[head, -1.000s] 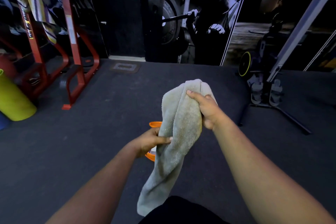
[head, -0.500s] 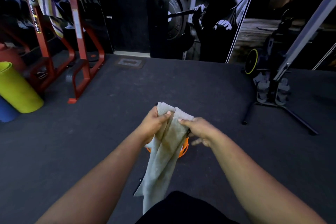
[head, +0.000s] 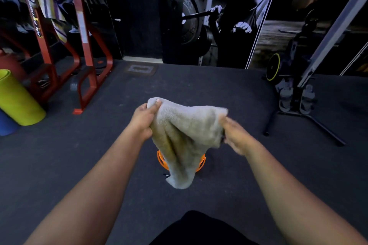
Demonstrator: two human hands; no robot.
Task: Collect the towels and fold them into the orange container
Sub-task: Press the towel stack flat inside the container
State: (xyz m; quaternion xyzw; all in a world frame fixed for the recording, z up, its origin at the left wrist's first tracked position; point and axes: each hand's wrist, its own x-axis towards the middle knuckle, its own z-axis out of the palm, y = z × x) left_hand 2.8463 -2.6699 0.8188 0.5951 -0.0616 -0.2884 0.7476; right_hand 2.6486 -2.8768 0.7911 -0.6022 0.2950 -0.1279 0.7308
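A grey-beige towel (head: 185, 135) hangs spread between both hands above the dark floor. My left hand (head: 142, 119) pinches its upper left corner with thumb on top. My right hand (head: 234, 137), slightly blurred, grips the towel's upper right edge. The towel's lower end droops in front of the orange container (head: 200, 162), which stands on the floor directly below; only parts of its rim show on either side of the cloth. A striped towel (head: 46, 2) hangs on the red rack at the far left.
A red metal rack (head: 85, 45) stands at the left, with a yellow roll (head: 18, 99) and a blue one (head: 6, 125) beside it. A black stand with pedals (head: 298, 101) and long legs is at the right. Weight plates line the back wall.
The hands moved apart, stretching the towel wide where it was bunched between them. A second ago the right hand held it high while the left gripped lower down.
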